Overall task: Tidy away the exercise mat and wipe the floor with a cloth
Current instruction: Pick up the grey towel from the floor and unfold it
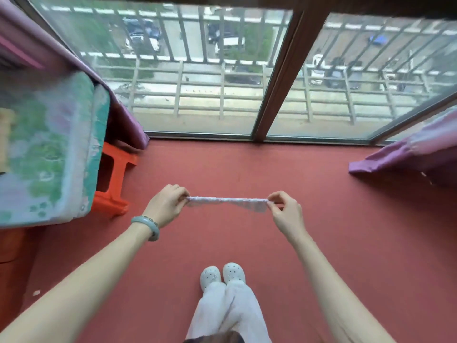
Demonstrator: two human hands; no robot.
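Above the red floor (247, 169), you're holding the cloth (227, 201) stretched taut in mid-air: your left hand (164, 206) pinches one end, your right hand (286, 216) pinches the other, spare fingers loosely curled.

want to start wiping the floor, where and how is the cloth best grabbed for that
The cloth is stretched as a narrow band, pinched at its ends by the left hand and right hand. Probably best to take its free middle from above with one hand, so the band bunches into a pad to press on the floor.
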